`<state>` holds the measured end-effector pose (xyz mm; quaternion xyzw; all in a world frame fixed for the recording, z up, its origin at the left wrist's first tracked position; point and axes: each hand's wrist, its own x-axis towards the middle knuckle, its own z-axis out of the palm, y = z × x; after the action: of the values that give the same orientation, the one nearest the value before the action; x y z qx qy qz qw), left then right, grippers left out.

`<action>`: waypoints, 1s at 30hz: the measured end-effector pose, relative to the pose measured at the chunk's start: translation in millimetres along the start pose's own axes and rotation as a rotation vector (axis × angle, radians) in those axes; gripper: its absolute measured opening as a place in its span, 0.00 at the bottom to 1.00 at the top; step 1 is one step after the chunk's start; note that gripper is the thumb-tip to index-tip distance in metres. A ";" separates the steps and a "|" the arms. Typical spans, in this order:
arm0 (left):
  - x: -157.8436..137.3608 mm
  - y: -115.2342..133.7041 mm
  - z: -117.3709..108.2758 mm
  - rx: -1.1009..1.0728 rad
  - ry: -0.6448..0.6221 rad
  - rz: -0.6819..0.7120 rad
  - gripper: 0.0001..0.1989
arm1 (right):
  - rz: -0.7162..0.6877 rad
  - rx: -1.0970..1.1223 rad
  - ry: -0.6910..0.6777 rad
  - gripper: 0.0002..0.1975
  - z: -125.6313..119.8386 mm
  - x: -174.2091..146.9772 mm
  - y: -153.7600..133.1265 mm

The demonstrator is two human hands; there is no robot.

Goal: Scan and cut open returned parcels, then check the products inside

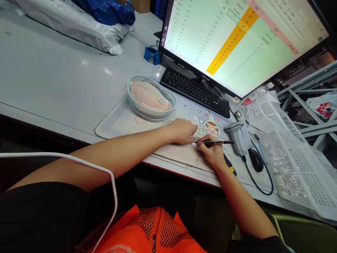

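My right hand (pixel 213 153) grips a black pen (pixel 223 142) between thumb and fingers, its tip pointing left toward my left hand. My left hand (pixel 183 131) rests curled on the patterned desk mat (pixel 171 151), fingers folded under. A small whitish slip (pixel 195 143) shows between the two hands; whether the left fingers hold it is hidden. Beside my right wrist lies a black and yellow handle (pixel 231 166), partly covered. Beyond my left forearm sits a clear, pale-blue-rimmed pouch (pixel 151 97) with something beige inside.
A black keyboard (pixel 195 92) lies below a monitor (pixel 237 38) showing a spreadsheet. On the right are a barcode scanner (pixel 237 137), a black mouse (pixel 255 160) and white plastic baskets (pixel 295 165). A blue tape dispenser (pixel 152 55) and wrapped packages (pixel 105 35) sit farther back. A white cable (pixel 113 186) crosses in front.
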<state>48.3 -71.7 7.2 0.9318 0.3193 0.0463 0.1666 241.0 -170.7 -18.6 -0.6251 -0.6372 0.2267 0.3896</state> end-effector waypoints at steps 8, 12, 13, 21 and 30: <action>0.7 -1.4 1.4 -0.020 0.007 0.000 0.16 | 0.008 0.031 -0.014 0.05 -0.9 -0.3 0.4; 0.2 -1.8 1.4 -0.017 0.008 -0.002 0.15 | 0.021 0.050 -0.065 0.06 -1.4 -2.3 0.1; 0.0 -1.8 1.5 -0.014 0.011 -0.001 0.15 | 0.023 0.048 -0.060 0.06 -1.4 -2.6 0.0; -0.3 -2.0 1.9 -0.008 0.016 0.004 0.15 | -0.005 0.002 -0.009 0.05 -0.5 -2.4 -1.2; 0.4 -2.5 3.4 -0.016 0.022 -0.001 0.15 | -0.002 -0.014 -0.008 0.05 0.3 -2.6 -5.3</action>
<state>47.8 -70.6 3.2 0.9297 0.3212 0.0589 0.1706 237.3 -173.8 -15.3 -0.6262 -0.6411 0.2244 0.3827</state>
